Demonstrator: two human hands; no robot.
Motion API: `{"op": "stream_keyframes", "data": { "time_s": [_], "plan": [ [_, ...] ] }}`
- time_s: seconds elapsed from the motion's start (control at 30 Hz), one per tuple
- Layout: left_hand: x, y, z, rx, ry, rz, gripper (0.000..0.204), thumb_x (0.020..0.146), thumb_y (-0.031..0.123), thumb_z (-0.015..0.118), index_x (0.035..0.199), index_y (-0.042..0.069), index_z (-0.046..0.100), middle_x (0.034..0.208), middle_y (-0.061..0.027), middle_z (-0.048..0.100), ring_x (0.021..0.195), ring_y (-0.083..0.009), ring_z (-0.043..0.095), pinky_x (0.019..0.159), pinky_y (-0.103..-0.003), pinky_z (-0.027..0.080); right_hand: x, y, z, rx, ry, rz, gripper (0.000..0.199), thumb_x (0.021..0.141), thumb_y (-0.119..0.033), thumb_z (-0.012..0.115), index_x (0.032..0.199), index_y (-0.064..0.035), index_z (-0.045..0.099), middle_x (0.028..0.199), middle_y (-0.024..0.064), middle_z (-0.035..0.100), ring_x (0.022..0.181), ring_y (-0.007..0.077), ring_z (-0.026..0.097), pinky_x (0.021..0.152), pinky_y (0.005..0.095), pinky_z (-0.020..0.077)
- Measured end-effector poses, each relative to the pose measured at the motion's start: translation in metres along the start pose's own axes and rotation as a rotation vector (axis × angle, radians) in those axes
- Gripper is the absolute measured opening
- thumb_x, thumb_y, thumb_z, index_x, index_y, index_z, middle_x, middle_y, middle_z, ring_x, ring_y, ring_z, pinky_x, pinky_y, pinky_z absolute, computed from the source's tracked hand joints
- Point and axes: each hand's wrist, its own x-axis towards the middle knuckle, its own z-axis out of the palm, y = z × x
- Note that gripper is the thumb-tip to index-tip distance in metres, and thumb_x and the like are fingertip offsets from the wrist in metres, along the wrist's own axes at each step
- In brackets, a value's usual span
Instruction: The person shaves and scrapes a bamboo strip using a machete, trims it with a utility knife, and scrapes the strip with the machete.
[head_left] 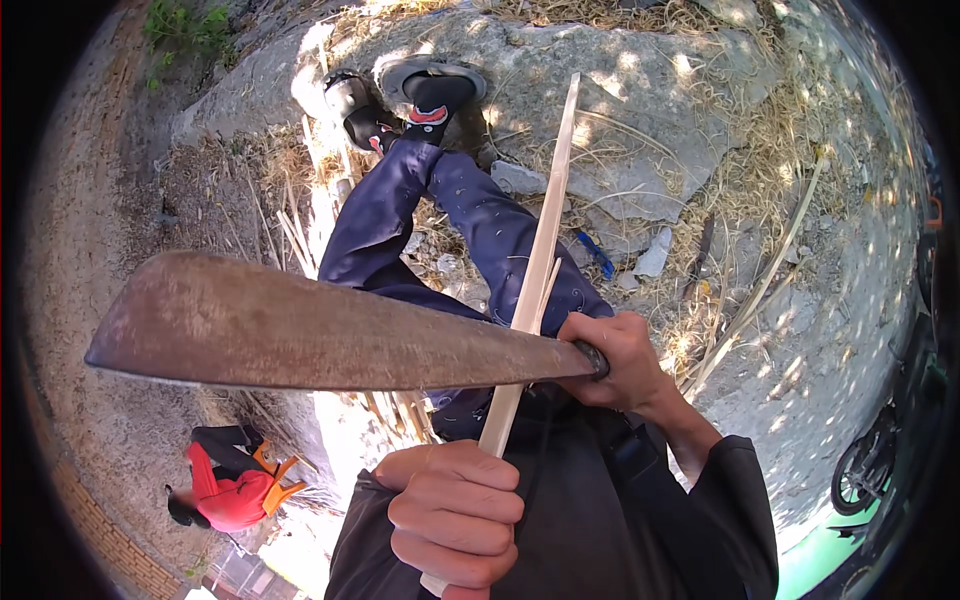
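My right hand (622,362) is closed round the handle of a machete (290,325). Its broad, brown, rust-stained blade stretches left across my lap and lies over a pale split bamboo strip (545,235). Closed round the strip's near end is my left hand (455,512), the thumb side toward the blade. The strip slants up and away past my legs, narrowing at its far end. Just beyond the blade, a thin sliver (549,295) stands out from the strip's side. The blade hides the part of the strip beneath it.
My outstretched legs (470,215) in dark trousers lie beyond the blade. Shavings (650,110) litter the stony ground. Pale strips (385,415) lie by my left side. A person in red (235,495) sits at the lower left on an orange chair (283,485). A motorbike wheel (862,465) stands at right.
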Motion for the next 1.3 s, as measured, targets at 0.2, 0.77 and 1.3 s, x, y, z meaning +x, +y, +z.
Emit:
{"op": "stream_keyframes", "data": {
  "time_s": [0.2,0.77,1.3],
  "plan": [
    [-0.001,0.0,0.003,0.015,0.015,0.0,0.07,0.113,0.042,0.046,0.051,0.01,0.044,0.044,0.009,0.024,0.034,-0.0034,0.021,0.038,-0.023,0.013,-0.001,-0.005,0.0,0.034,0.001,0.018,0.031,0.073,-0.012,0.084,0.094,-0.0083,0.061,0.074,0.01,0.067,0.067,0.0324,0.07,0.057,0.0384,0.0527],
    [-0.002,0.001,0.004,0.039,0.069,0.025,0.073,0.113,0.048,0.039,0.051,0.009,0.044,0.043,0.0082,0.024,0.035,-0.0043,0.02,0.038,-0.024,0.013,0.003,-0.009,0.001,0.013,0.018,0.017,0.034,0.072,-0.012,0.085,0.096,-0.0093,0.061,0.075,0.0108,0.069,0.067,0.0325,0.07,0.058,0.039,0.0526],
    [0.021,0.001,-0.019,-0.116,-0.381,-0.136,0.064,0.109,0.029,0.055,0.05,0.005,0.05,0.046,0.0042,0.028,0.035,-0.009,0.026,0.04,-0.027,0.014,0.002,0.0,-0.004,0.074,-0.021,0.055,0.029,0.074,-0.01,0.083,0.093,-0.0079,0.061,0.072,0.0121,0.067,0.066,0.0351,0.069,0.057,0.0388,0.0517]
  ]
}}
